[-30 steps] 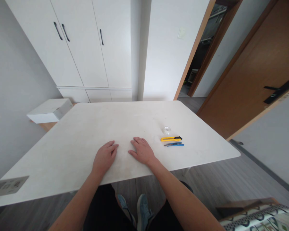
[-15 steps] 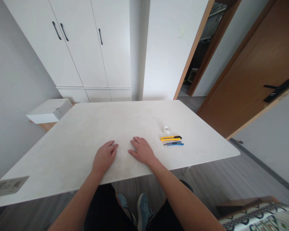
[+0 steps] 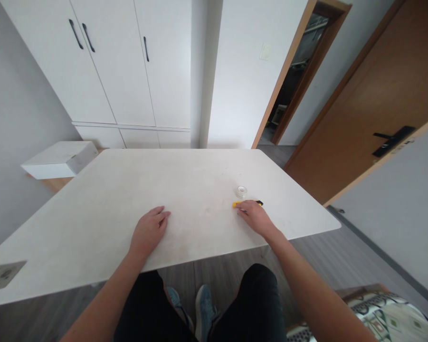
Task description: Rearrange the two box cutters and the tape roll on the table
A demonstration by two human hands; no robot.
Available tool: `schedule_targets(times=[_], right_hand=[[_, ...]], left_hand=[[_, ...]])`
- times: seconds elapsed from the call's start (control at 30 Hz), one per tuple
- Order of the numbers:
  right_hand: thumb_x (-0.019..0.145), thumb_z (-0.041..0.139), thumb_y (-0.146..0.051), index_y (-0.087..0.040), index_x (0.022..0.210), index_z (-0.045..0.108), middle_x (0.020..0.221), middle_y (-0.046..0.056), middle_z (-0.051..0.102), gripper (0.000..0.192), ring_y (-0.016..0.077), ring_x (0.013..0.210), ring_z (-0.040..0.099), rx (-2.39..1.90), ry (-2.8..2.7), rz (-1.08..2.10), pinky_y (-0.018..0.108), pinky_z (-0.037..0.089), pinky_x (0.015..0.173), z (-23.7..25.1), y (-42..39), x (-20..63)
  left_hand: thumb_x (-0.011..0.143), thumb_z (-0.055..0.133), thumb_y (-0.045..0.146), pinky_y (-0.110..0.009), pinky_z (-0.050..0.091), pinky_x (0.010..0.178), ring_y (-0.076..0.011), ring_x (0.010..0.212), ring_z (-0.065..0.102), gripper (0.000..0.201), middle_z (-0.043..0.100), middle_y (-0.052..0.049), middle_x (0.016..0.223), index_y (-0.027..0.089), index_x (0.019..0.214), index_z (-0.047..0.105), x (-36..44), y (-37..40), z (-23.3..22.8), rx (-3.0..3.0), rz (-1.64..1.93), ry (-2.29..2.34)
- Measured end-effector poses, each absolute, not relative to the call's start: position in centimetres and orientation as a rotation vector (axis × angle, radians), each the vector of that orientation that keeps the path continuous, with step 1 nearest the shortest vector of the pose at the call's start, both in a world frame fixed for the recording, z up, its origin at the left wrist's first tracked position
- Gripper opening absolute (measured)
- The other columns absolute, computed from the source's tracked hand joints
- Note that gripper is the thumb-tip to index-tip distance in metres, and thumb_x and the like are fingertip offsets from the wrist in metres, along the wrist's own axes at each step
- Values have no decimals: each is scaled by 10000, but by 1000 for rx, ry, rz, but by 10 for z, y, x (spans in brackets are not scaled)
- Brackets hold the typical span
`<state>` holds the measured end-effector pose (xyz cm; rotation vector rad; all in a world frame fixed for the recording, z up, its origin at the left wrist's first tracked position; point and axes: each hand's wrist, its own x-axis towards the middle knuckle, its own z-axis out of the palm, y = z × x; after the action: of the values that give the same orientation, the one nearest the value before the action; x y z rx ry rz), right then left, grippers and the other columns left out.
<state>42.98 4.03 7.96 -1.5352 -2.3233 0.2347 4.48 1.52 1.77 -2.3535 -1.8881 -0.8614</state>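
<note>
My left hand rests on the white table, palm down and holding nothing, its fingers loosely stretched. Over to the right, my right hand is lowered on the utility knives with fingers and thumb curled together. It appears to grip the blue utility knife, which is almost wholly hidden under it. Directly behind the fingers lies a yellow utility knife; its yellow end and black end show on either side of the hand. A clear roll of tape lies just beyond the yellow knife.
A white box stands beyond the table's left edge. A printed label is at the table's near left corner. White cupboards line the back, and a brown door stands at the right. Patterned fabric shows at lower right.
My right hand has moved right from the middle of the table onto the utility knives, covering the blue one. My left hand stays in place. The view has shifted slightly.
</note>
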Motion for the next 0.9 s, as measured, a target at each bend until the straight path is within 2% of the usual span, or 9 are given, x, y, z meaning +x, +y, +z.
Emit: schedule_targets(times=[0.17, 0.3, 0.43, 0.6, 0.67, 0.9], right_hand=[[812, 569, -99, -225, 1058, 728, 1130, 82, 699, 319, 241, 1102, 592, -1685, -2431, 125, 363, 427, 989, 81, 44, 475], [812, 557, -84, -213, 1006, 713, 1065, 73, 700, 281, 223, 1057, 595, -1710, -2462, 86, 337, 426, 959, 79, 50, 479], [812, 548, -72, -196, 1015, 677, 1126, 81, 674, 270, 211, 1079, 581, -1736, -2349, 13, 317, 423, 945, 80, 61, 482], [833, 508, -68, -194, 1137, 639, 1102, 72, 678, 354, 191, 1011, 608, -1735, -2427, 139, 287, 423, 916, 75, 71, 485], [840, 494, -73, -190, 1192, 622, 1115, 86, 662, 392, 201, 1026, 594, -1727, -2469, 108, 295, 413, 930, 69, 70, 484], [890, 477, -193, -132, 1203, 558, 1134, 170, 609, 330, 283, 1072, 545, -1801, -2306, -142, 389, 413, 956, 39, 51, 489]], left_hand=[[935, 396, 363, -436, 468, 1063, -268, 1159, 633, 416, 688, -111, 1238, 200, 1059, 758, 44, 16, 16, -2353, -826, -1880], [936, 388, 367, -428, 466, 1066, -266, 1172, 626, 430, 677, -118, 1257, 189, 1083, 751, 42, 16, 15, -2361, -795, -1871], [936, 380, 363, -419, 470, 1063, -255, 1167, 632, 430, 683, -105, 1250, 200, 1075, 752, 42, 16, 15, -2352, -790, -1864], [935, 387, 371, -428, 479, 1056, -257, 1158, 639, 422, 694, -98, 1231, 209, 1058, 757, 43, 16, 16, -2344, -802, -1866], [934, 390, 368, -426, 479, 1056, -256, 1156, 640, 418, 690, -100, 1238, 209, 1062, 755, 43, 16, 16, -2345, -799, -1870], [928, 409, 352, -425, 476, 1059, -257, 1163, 635, 393, 684, -91, 1251, 224, 1058, 758, 45, 14, 16, -2337, -846, -1891]])
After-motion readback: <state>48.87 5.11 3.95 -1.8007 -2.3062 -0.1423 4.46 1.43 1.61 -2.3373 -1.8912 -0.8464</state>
